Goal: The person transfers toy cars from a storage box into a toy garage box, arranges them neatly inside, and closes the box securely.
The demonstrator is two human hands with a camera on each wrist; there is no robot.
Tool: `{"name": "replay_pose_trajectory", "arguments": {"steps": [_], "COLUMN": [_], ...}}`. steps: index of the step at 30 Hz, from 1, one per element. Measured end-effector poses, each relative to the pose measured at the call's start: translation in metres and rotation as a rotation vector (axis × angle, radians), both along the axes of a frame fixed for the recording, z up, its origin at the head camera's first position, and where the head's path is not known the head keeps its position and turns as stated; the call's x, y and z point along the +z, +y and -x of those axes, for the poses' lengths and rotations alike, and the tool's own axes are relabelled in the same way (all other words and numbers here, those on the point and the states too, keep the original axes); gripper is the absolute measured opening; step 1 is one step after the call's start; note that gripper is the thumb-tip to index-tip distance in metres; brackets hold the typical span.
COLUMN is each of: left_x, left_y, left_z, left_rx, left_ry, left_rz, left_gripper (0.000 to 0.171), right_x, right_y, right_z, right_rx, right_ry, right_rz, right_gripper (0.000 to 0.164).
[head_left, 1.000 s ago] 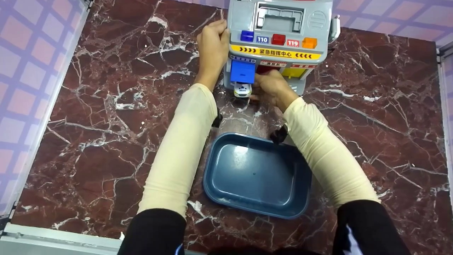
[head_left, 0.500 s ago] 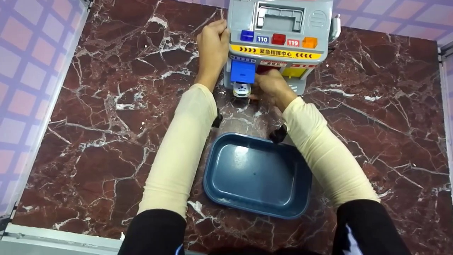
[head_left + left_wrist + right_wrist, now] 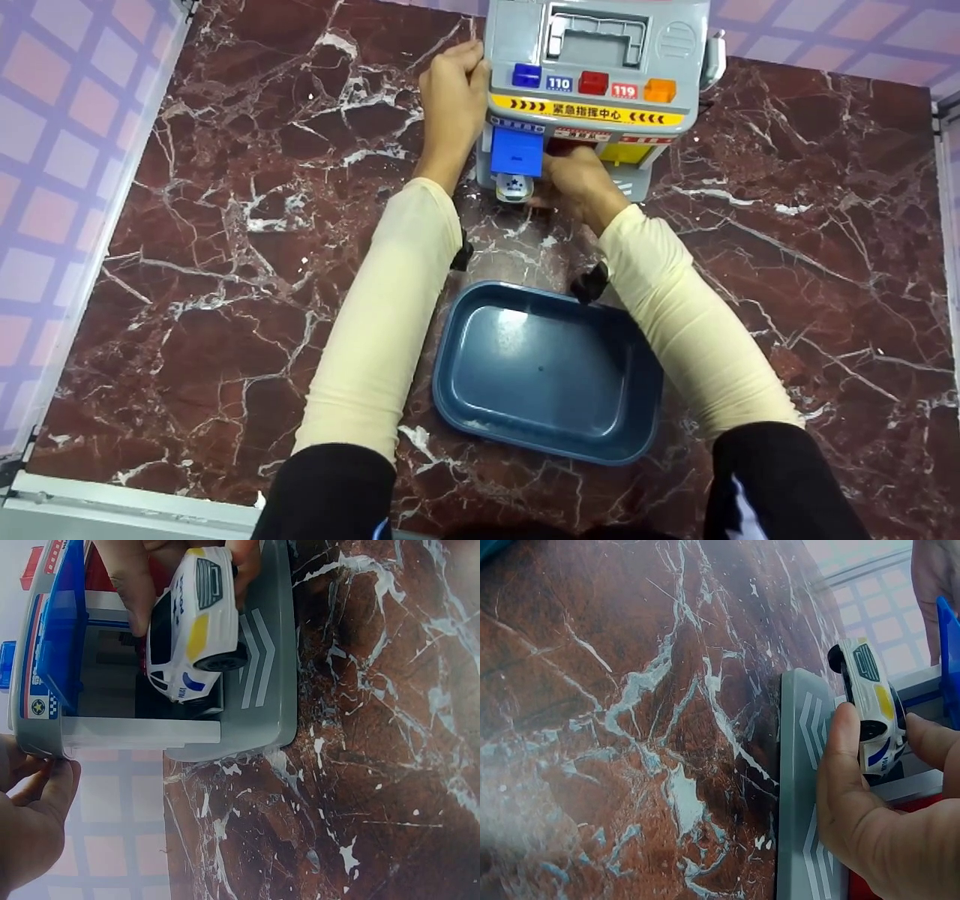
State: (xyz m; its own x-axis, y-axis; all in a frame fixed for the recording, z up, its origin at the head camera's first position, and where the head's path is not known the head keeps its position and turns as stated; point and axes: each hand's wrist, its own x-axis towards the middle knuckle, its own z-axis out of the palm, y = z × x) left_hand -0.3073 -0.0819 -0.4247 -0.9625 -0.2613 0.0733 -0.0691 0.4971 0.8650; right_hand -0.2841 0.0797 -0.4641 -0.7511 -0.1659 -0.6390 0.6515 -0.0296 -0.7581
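Note:
A grey toy emergency station (image 3: 517, 45) stands at the far side of the table, its blue door (image 3: 517, 152) raised. My left hand (image 3: 452, 97) grips the station's left side; thumb and fingertips meet at its edge in the left wrist view. With my right hand (image 3: 581, 184) I pinch a white toy police car (image 3: 514, 187) between thumb and fingers. The car (image 3: 187, 622) is tilted, nose outward, its rear at the doorway beneath the blue door. In the right wrist view the car (image 3: 870, 690) is above the grey ramp (image 3: 802, 735). Part of its rear is hidden.
A dark blue plastic tub (image 3: 536, 375) sits between my forearms on the marbled table (image 3: 225, 315). The station's yellow door (image 3: 624, 154) is down, right of my right hand. A white handle (image 3: 715, 60) sticks out on the station's right side. Patterned panels (image 3: 67, 150) border the table.
The police car has edged slightly inward, toward the doorway under the blue door. My left hand keeps its grip on the station, and the tub stays in place.

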Motion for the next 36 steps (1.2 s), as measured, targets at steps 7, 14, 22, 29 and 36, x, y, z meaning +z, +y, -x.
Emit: {"name": "replay_pose_trajectory", "arguments": {"steps": [7,14,22,29,36], "left_x": [0.0002,0.0005,0.0008,0.0003,0.0004], "left_y": [0.0004,0.0017,0.0019,0.0014,0.0002], "left_z": [0.001,0.0015,0.001,0.001,0.0017], "left_rx": [0.002,-0.002,-0.006,-0.008,-0.002], "left_ry": [-0.027,-0.026,-0.008,-0.009,-0.036], "left_rz": [-0.017,-0.019,0.035,0.024,0.0], "left_gripper": [0.03,0.029,0.029,0.029,0.03], "right_x": [-0.001,-0.0049,-0.0036,-0.0027,-0.0055], "right_y": [-0.0007,-0.0044,-0.0022,0.0028,0.0003], "right_z": [-0.0003,-0.0014,-0.002,-0.0009,-0.0012], "right_rx": [-0.009,-0.035,-0.056,-0.038,-0.065], "right_ry": [-0.005,0.038,0.024,-0.015,0.02], "right_rz": [-0.006,-0.063,-0.028,0.001,0.069], "right_gripper": [0.013,0.011,0.012,0.005,0.011]}}
